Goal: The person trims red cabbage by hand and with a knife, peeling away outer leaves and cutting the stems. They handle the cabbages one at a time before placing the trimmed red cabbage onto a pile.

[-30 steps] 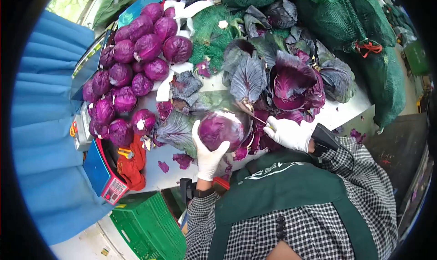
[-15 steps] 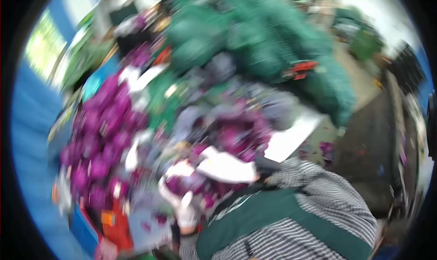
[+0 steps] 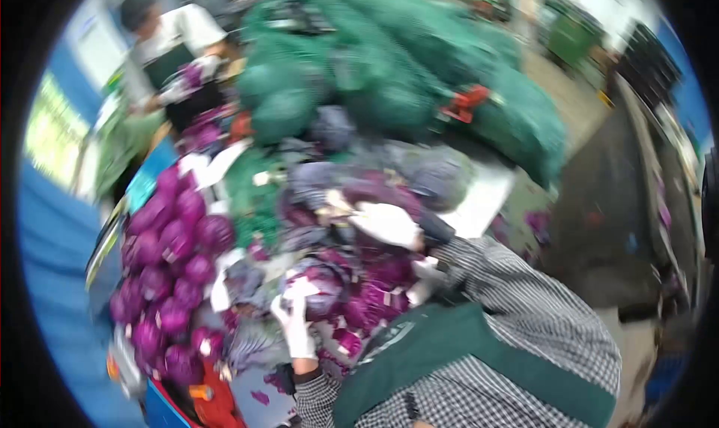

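Note:
My left hand (image 3: 297,327), in a white glove, has its fingers wrapped against the lower left side of a red cabbage (image 3: 323,287) with pale cut spots. Farther right, my right hand (image 3: 386,224), also white-gloved, is stretched over dark outer leaves above the cabbage; its fingertips are blurred and what they hold, if anything, cannot be made out. Loose purple leaves (image 3: 378,297) lie beneath and between my hands. An untrimmed greyish cabbage (image 3: 438,177) sits just beyond my right hand.
Peeled purple cabbages (image 3: 176,241) are heaped at the left. Green net sacks (image 3: 359,61) of cabbages fill the back. At the upper left a co-worker (image 3: 168,53) in a dark apron holds something purple. A dark conveyor-like surface (image 3: 599,211) stands at the right.
The view has shifted and become sharper. My right hand has moved up and away from my left hand. The cabbage by my left hand now shows clearly, and the co-worker has come more into view.

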`<state>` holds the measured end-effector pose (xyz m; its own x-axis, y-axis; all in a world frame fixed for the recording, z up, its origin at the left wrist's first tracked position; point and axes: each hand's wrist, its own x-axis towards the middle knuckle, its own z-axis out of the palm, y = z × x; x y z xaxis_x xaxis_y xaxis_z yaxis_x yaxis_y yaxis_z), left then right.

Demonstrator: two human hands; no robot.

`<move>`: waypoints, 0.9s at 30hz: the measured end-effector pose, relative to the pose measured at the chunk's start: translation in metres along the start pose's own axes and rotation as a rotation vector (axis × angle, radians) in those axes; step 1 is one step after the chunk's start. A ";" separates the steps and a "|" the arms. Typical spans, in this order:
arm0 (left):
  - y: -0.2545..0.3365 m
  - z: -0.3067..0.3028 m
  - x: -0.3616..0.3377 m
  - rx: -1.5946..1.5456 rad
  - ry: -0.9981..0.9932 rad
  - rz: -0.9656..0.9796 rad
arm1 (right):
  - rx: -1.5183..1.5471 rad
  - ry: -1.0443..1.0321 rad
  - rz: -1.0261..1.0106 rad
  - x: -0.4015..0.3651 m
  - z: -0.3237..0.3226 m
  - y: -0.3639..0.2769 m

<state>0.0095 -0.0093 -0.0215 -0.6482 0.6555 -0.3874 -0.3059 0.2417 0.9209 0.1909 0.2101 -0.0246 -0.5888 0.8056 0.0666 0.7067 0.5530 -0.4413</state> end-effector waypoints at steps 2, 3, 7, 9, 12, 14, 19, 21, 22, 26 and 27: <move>-0.015 -0.001 0.015 -0.138 0.019 0.029 | 0.012 0.265 -0.489 0.012 0.006 0.028; -0.022 -0.004 0.014 -0.179 -0.007 0.077 | 0.047 0.218 -0.556 0.011 0.011 0.034; -0.044 -0.011 0.008 0.042 -0.089 0.346 | 0.803 0.002 -0.037 -0.004 -0.046 -0.004; -0.033 -0.008 -0.009 0.114 -0.145 0.450 | 0.899 0.037 0.060 -0.022 -0.057 -0.026; -0.017 -0.006 -0.014 0.174 -0.219 0.505 | 0.614 -0.184 0.084 -0.044 -0.075 -0.054; -0.013 -0.006 -0.013 0.140 -0.301 0.441 | 0.598 -0.276 -0.244 -0.049 -0.055 -0.052; 0.003 -0.006 -0.019 -0.014 -0.380 0.241 | 0.290 -0.577 -0.388 -0.049 -0.049 -0.061; -0.009 -0.013 -0.008 0.148 -0.381 0.341 | 0.064 -0.606 -0.528 -0.042 -0.046 -0.063; -0.013 -0.015 -0.004 0.310 -0.385 0.440 | 0.064 -0.607 -0.531 -0.039 -0.043 -0.064; -0.007 -0.014 -0.005 0.315 -0.411 0.403 | -0.064 -0.599 -0.637 -0.033 -0.039 -0.067; -0.007 -0.015 -0.004 0.314 -0.411 0.403 | -0.042 -0.617 -0.627 -0.032 -0.040 -0.067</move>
<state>0.0038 -0.0247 -0.0275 -0.3311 0.9434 -0.0182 0.1642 0.0766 0.9835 0.1780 0.1557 0.0384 -0.9715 0.0996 -0.2152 0.1894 0.8722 -0.4511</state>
